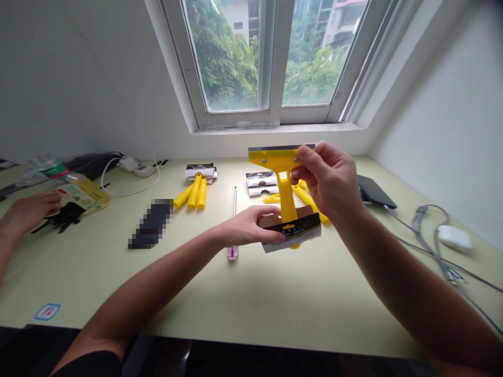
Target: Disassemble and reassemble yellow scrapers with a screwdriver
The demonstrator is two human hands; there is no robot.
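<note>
A yellow scraper (288, 201) with a metal blade along its top edge is held upright above the table. My right hand (328, 178) pinches its head near the right end of the blade. Lower down, my left hand (255, 226) grips a black-and-white cardboard sleeve (293, 233), which sits around the scraper's handle. The handle's end shows just below the sleeve. Under my left wrist lies a screwdriver (234, 201) with a clear and purple handle, partly hidden by the wrist.
Several sleeved yellow scrapers (196, 191) lie back left, and cardboard sleeves (261, 183) with yellow parts lie behind my hands. A pixelated dark object (151, 224) is at left. Another person's hand (33, 212) is near a bottle (80, 188). Cables (428, 238) and a black device (375, 192) lie right.
</note>
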